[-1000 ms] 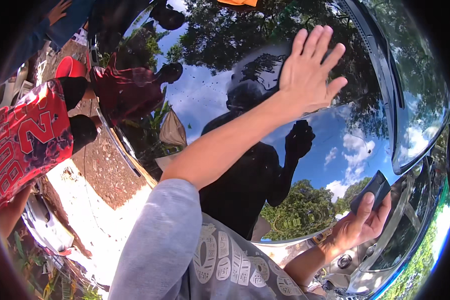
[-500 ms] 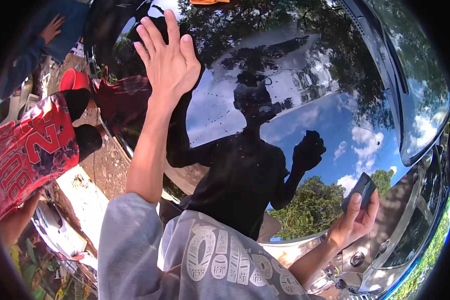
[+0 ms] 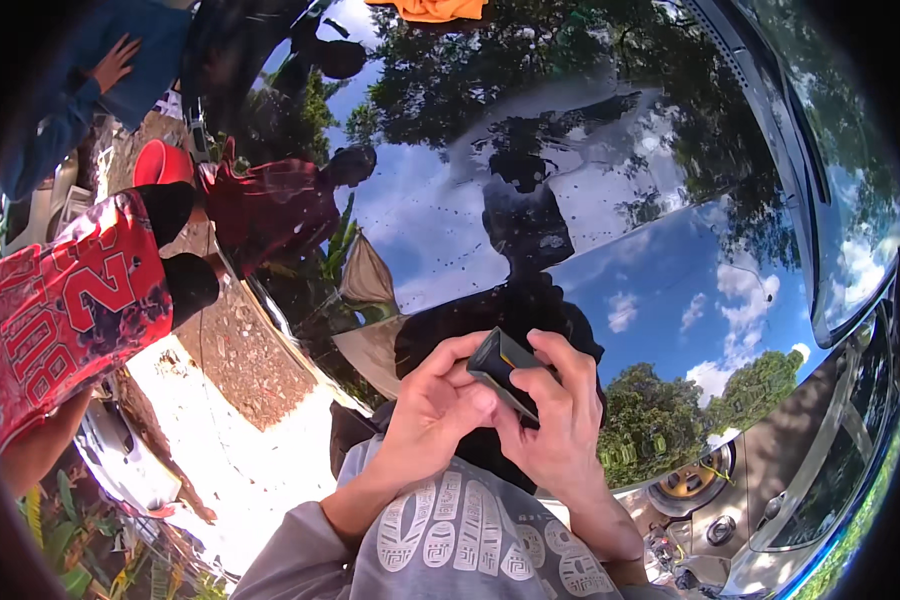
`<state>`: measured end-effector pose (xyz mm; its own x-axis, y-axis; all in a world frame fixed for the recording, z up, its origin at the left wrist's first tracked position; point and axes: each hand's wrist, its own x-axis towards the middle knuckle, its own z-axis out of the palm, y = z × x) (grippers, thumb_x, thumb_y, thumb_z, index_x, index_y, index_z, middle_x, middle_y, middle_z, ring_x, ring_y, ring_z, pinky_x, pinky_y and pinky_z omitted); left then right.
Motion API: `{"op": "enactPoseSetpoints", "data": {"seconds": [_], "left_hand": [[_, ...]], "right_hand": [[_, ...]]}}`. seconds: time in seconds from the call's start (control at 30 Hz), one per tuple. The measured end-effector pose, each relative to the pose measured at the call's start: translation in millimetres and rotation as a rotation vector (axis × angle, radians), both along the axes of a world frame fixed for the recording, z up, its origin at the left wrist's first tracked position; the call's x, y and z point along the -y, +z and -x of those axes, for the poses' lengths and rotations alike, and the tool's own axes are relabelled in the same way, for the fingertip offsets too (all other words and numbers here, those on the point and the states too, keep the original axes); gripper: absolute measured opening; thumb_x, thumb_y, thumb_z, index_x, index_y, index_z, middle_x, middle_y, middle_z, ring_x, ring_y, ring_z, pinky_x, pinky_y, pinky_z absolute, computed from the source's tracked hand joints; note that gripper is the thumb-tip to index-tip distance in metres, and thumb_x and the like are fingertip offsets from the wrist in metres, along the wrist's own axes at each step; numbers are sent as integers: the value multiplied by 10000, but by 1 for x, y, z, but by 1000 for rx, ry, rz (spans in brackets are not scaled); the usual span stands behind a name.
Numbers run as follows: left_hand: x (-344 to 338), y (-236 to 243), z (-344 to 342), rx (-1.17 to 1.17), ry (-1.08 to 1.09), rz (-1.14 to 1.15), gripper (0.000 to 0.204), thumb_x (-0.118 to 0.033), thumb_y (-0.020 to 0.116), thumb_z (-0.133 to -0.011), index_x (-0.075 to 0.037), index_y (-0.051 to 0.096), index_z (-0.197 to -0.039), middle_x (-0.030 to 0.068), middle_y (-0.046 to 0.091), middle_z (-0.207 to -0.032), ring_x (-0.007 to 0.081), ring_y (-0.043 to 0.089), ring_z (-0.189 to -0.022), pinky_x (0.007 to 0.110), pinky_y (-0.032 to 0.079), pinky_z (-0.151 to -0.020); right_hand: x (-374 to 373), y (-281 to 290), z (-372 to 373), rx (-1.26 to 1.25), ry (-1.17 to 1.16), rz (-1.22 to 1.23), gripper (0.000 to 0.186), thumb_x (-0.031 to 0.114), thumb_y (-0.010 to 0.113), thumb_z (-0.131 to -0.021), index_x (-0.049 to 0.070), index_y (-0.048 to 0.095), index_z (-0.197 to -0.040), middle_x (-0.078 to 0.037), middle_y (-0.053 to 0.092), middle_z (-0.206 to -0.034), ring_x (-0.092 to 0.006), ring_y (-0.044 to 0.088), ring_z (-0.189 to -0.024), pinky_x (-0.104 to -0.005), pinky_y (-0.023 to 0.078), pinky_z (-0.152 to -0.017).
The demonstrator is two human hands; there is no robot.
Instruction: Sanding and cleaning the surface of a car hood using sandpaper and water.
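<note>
Both hands meet in front of my chest around a small dark rectangular block (image 3: 498, 362) with a thin yellow mark; its exact kind I cannot make out. My left hand (image 3: 432, 408) grips its left side, thumb against the near edge. My right hand (image 3: 562, 415) closes on it from the right, with fingers bent over the top. Beneath and beyond them spreads a glossy black car hood (image 3: 590, 285), mirroring sky, trees and my dark outline. Small spots and a hazy smear mark its surface.
An orange cloth (image 3: 430, 8) lies at the hood's far edge. The windshield (image 3: 855, 200) rises to the right. On the left stand a person in a red jersey (image 3: 90, 300) and another in blue (image 3: 60, 150), near a red bucket (image 3: 162, 163). A wheel (image 3: 698, 482) appears lower right.
My left hand has come down from its raised, spread position above the hood to the block. My right hand has brought the block leftward to my middle, where both now hold it.
</note>
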<state>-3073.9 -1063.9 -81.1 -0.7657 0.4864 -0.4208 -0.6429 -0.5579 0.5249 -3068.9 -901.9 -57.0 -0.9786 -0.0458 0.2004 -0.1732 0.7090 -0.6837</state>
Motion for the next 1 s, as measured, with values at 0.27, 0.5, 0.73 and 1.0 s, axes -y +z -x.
{"op": "enactPoseSetpoints", "data": {"seconds": [0.27, 0.5, 0.73, 1.0], "left_hand": [[11, -8, 1, 11, -72, -48, 529, -182, 556, -1033, -44, 348, -1500, 104, 535, -1399, 227, 606, -1228, 438, 585, -965], [18, 11, 14, -142, -189, 153, 545, 27, 389, -976, -38, 367, -1517, 101, 541, -1379, 193, 591, -1208, 363, 570, -961], [31, 13, 46, -284, -175, 109, 491, 15, 389, -944, 16, 453, -1431, 131, 644, -1200, 184, 685, -1000, 346, 605, -848], [76, 0, 93, -352, 140, 139, 410, -32, 430, -920, 79, 473, -1312, 201, 643, -1202, 311, 706, -1031, 483, 635, -826]], "right_hand": [[-5, 19, -19, 175, 173, -21, 331, 180, 643, -941, 68, 716, -1244, -234, 424, -1501, -403, 490, -1258, -479, 434, -975], [8, 32, -14, 220, -101, -159, 575, 175, 817, -805, 67, 634, -1340, -180, 468, -1398, -337, 527, -1206, -404, 465, -949], [-23, 38, -4, 370, -354, 732, 313, 150, 629, -1012, -33, 622, -1266, -43, 692, -1066, -103, 608, -912, -254, 474, -842], [-136, 61, -306, 431, -903, 1472, 383, 298, 577, -991, -2, 637, -1223, -66, 695, -955, -168, 645, -801, -330, 525, -754]]}}
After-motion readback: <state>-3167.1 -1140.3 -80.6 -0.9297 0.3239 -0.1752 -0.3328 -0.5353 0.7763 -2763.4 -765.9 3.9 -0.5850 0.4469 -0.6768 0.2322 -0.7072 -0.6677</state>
